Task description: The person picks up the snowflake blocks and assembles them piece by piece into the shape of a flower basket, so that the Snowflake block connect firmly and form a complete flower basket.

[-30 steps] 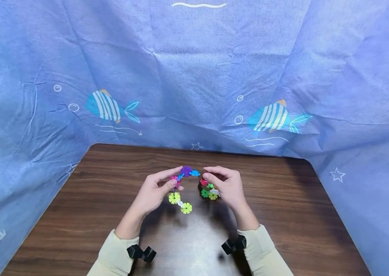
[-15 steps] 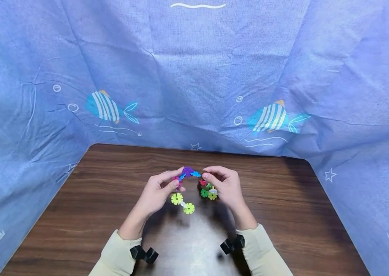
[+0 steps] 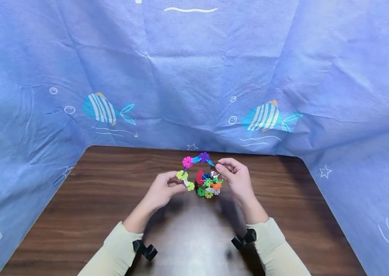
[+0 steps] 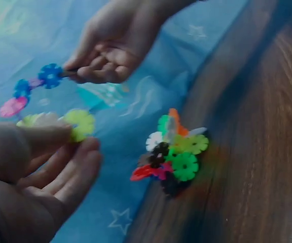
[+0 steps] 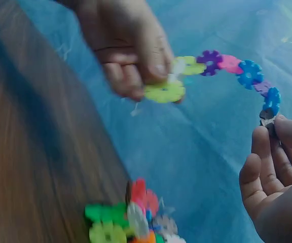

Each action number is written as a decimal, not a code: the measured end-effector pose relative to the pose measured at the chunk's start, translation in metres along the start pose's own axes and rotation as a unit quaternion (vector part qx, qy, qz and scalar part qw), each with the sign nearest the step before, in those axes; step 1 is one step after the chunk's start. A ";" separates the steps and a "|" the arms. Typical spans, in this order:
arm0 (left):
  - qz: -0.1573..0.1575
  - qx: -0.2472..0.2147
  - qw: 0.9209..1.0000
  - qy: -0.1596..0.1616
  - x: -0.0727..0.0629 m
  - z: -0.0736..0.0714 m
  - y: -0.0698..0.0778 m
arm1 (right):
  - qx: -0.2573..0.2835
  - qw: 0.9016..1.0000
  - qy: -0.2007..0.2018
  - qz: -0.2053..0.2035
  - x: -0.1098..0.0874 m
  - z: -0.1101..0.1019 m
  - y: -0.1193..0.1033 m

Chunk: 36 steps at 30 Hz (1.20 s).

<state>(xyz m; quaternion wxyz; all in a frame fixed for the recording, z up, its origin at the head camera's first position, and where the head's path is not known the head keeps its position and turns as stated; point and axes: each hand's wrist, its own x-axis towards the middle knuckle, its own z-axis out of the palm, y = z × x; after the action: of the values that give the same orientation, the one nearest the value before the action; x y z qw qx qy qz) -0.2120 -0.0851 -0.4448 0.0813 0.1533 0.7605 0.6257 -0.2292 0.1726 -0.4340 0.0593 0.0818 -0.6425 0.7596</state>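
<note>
An arched chain of interlocking snowflake discs (image 3: 187, 162) hangs between both hands above the table, in yellow, white, purple, pink and blue. The left hand (image 3: 162, 188) pinches its yellow end, where a yellow disc (image 5: 165, 92) shows under the thumb in the right wrist view. At the other end, the right hand (image 3: 236, 178) pinches a dark disc (image 5: 266, 117) joined to a blue disc (image 4: 50, 75). Below the arch, a many-coloured cluster of joined discs (image 3: 208, 183) sits on the table, apart from both hands.
The dark wood-grain table (image 3: 111, 214) reaches back to a blue cloth (image 3: 187, 84) printed with fish and stars. Black camera mounts (image 3: 145, 250) are strapped at both wrists, over pale sleeves (image 3: 111, 253).
The left hand has shifted its hold from the pink disc to the yellow end. The chain has lifted and swung right; the right hand has moved up and right, uncovering more of the cluster.
</note>
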 end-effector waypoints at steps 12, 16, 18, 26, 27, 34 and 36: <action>0.084 0.226 0.967 0.085 0.059 0.011 -0.015 | -0.247 0.968 -0.037 -0.010 0.016 -0.043 0.015; 0.089 0.220 0.969 0.067 0.067 0.012 -0.020 | -0.294 0.954 -0.053 -0.006 0.020 -0.051 0.026; 0.077 0.206 0.974 0.057 0.069 0.014 -0.023 | -0.310 0.949 -0.060 -0.001 0.022 -0.055 0.031; 0.047 0.190 0.978 0.071 0.074 0.020 -0.046 | -0.302 0.950 -0.067 0.028 0.024 -0.065 0.049; 0.047 0.189 0.978 0.074 0.074 0.020 -0.048 | -0.294 0.953 -0.067 0.033 0.024 -0.065 0.051; 0.026 0.120 0.990 0.072 0.074 0.023 -0.055 | -0.247 0.965 -0.061 0.063 0.025 -0.065 0.063; 0.018 0.096 0.993 0.066 0.074 0.023 -0.056 | -0.233 0.968 -0.061 0.066 0.025 -0.064 0.065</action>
<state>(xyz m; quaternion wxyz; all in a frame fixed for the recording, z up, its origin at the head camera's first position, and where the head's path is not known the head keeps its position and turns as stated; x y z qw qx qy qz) -0.2812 -0.0483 -0.4997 0.0044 0.1320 0.8178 0.5601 -0.2695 0.2242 -0.5025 -0.0129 0.0688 -0.8082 0.5848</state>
